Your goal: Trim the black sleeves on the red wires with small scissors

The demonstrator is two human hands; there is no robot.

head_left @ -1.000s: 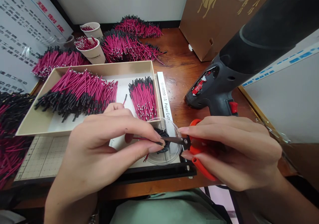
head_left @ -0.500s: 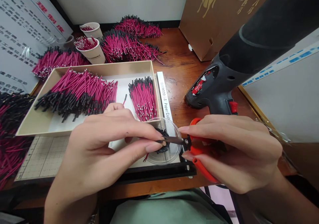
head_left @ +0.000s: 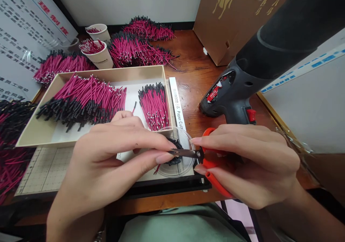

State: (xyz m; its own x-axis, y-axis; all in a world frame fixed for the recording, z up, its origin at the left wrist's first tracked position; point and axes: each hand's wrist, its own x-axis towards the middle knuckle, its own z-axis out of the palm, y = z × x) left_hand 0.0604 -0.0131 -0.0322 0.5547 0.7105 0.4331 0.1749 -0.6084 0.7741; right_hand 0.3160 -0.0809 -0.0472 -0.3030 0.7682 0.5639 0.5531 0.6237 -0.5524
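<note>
My right hand [head_left: 250,159] is closed on red-handled scissors [head_left: 212,159], whose dark blades point left and reach the fingertips of my left hand [head_left: 121,156]. That left thumb and forefinger are pinched together; what lies between them is too small to make out. Under the blades sits a clear round dish [head_left: 185,168] with small black pieces in it. A short red wire end shows at the dish's left edge. Behind my left hand, a cream box [head_left: 113,73] holds a large heap of red wires with black ends [head_left: 88,91] and a smaller bundle [head_left: 155,107].
A paper cutter [head_left: 176,102] lies beneath the box and dish. A black heat gun [head_left: 229,94] stands at the right, with a brown carton [head_left: 210,30] behind. Paper cups [head_left: 101,57] and more wire heaps [head_left: 132,48] are at the back; another heap is at far left.
The scissors and my right hand have shifted slightly left, and the blades look closer together at my left fingertips. My left hand keeps its pinch.
</note>
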